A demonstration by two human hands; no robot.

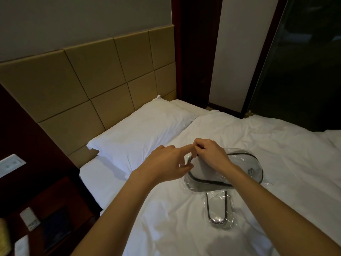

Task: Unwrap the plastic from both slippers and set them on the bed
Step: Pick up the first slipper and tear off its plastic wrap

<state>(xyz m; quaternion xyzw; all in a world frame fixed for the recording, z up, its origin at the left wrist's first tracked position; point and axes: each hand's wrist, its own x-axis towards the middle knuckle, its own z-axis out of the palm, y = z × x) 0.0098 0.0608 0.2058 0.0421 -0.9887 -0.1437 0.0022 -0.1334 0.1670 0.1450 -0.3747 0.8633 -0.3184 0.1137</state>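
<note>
Two white slippers with dark trim lie on the white bed (276, 163), each inside clear plastic. The farther slipper (245, 167) lies crosswise; the nearer slipper (217, 209) points towards me, partly tucked under it. My right hand (210, 154) rests on the left end of the farther slipper, fingers pinched on the plastic wrap (188, 161) at its edge. Touching that same plastic edge is my left hand (166, 163), just to the left, with its fingers curled and fingertips meeting the right hand's.
A white pillow (140, 130) lies against the tan padded headboard (92, 80) to the left of the hands. A dark bedside table (46, 209) with a remote and small items stands at lower left. A dark glass panel (304, 61) rises at the right.
</note>
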